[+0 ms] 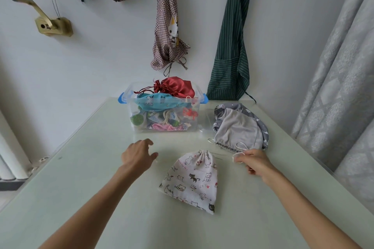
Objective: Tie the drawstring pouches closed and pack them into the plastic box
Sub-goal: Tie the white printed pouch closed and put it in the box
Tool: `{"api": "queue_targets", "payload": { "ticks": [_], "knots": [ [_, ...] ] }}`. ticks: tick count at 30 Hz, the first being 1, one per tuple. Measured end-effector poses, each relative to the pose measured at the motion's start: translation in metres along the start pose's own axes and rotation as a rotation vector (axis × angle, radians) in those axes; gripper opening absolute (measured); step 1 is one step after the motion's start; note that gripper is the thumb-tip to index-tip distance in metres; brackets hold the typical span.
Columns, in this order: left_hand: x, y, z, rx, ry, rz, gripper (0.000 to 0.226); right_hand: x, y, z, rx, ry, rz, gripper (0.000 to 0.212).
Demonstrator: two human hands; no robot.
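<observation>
Pinching a loop of white cord, the right hand (pixel 255 161) has its fingers curled round the string just right of the cat-print pouch (pixel 192 181). That cord (pixel 235 155) runs back toward the pouch's neck, which is already gathered up tight. Left hand (pixel 139 155) is out on the other side with fingers loosely spread, and there looks to be a bit of cord end by its thumb, but honestly I can't tell if it's actually gripping it or just hovering next to it.

So the cat pouch lies flat on the pale green table (pixel 81 188), near the middle, between the two hands, neck pointing to the far side.

Far of that sits the clear plastic box (pixel 162 125) with blue latches, already stuffed with pouches. A shiny red pouch (pixel 175 87) sits on top of the pile, poking above the rim, with a blue one (pixel 155 102) under it.

Right of the box there's a grey pouch (pixel 238 129) lying on the table with a star-print one beneath it, its opening end just beside the right hand.

On the white wall behind hang a checked apron (pixel 168 32) and a green striped apron (pixel 230 56), and a grey curtain (pixel 340 66) runs down the far right.
</observation>
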State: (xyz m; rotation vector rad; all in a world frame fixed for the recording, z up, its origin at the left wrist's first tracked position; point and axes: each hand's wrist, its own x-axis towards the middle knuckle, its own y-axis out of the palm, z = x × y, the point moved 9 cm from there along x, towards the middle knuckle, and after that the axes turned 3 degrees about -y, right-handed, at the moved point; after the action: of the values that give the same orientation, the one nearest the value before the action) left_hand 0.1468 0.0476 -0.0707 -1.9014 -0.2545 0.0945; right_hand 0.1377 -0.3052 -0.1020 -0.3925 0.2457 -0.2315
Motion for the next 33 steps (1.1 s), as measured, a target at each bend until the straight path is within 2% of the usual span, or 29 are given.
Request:
{"api": "queue_targets", "payload": {
  "ticks": [3, 5, 8, 11, 14, 16, 18, 20, 24, 27, 33],
  "knots": [
    [0.004, -0.005, -0.023, -0.042, 0.097, 0.055, 0.024, -0.003, -0.015, 0.032, -0.286, -0.186, -0.105, 0.016],
    [0.005, 0.006, -0.046, -0.154, 0.18, 0.191, 0.019, -0.01, -0.016, 0.061, -0.388, -0.392, -0.165, 0.018],
    [0.001, 0.031, -0.076, -0.25, 0.195, 0.373, 0.023, -0.016, 0.032, 0.081, -0.535, -0.58, 0.157, 0.025],
    [0.008, 0.047, -0.083, -0.151, 0.097, 0.344, 0.038, -0.014, 0.068, 0.071, -0.784, -0.564, 0.362, 0.035],
    [0.008, 0.054, -0.091, -0.13, 0.028, 0.371, 0.053, -0.018, 0.074, 0.072, -0.755, -0.552, 0.402, 0.021],
    [0.006, 0.057, -0.099, -0.172, 0.009, 0.415, 0.06, -0.02, 0.074, 0.071, -0.729, -0.539, 0.405, 0.019],
    [0.002, 0.054, -0.103, -0.306, -0.034, 0.449, 0.051, -0.019, 0.069, 0.071, -0.649, -0.531, 0.384, 0.017],
    [-0.001, 0.045, -0.106, -0.556, -0.09, 0.478, 0.039, -0.022, 0.061, 0.078, -0.545, -0.525, 0.357, 0.016],
    [-0.001, 0.002, -0.11, -0.992, -0.063, 0.343, 0.02, -0.032, 0.051, 0.106, -0.357, -0.526, 0.39, 0.018],
    [-0.001, -0.041, -0.111, -1.141, 0.012, 0.203, 0.013, -0.044, 0.048, 0.14, -0.288, -0.565, 0.392, 0.022],
    [0.001, -0.104, -0.101, -1.229, 0.176, -0.06, 0.022, -0.063, 0.034, 0.206, -0.237, -0.917, 0.021, 0.024]
  ]
}}
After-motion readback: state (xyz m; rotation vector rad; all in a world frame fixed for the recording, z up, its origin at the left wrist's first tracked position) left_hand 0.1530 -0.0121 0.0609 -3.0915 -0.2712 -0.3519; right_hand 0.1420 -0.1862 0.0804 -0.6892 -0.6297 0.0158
